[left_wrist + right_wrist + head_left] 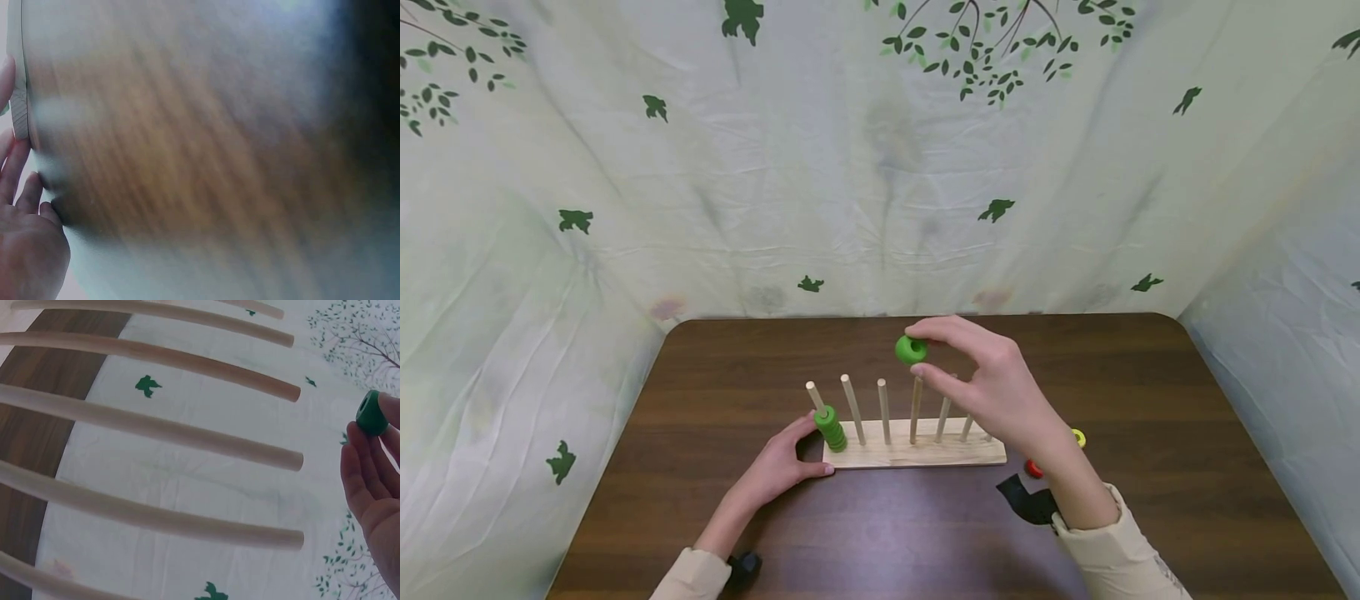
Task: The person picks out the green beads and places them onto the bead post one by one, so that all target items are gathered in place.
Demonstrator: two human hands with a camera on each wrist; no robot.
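Note:
My right hand (992, 375) pinches a green ring (912, 349) between thumb and fingertips, above the middle pegs of a wooden peg board (917, 454). In the right wrist view the same green ring (372, 414) is clear of the peg tips, its hole turned sideways. The leftmost peg carries a stack of several green rings (830, 429). With thumb in front and fingers behind, my left hand (778, 462) grips the board's left end, also visible as a pale board edge (20, 94) in the left wrist view. Bare pegs (883, 411) stand to the right of the stack.
A red ring (1033, 469) and a yellow ring (1078, 437) lie right of the board, partly hidden by my right forearm. Black straps (1028, 502) hang at the wrists. A leaf-printed cloth (880, 192) rises behind the brown table (737, 358).

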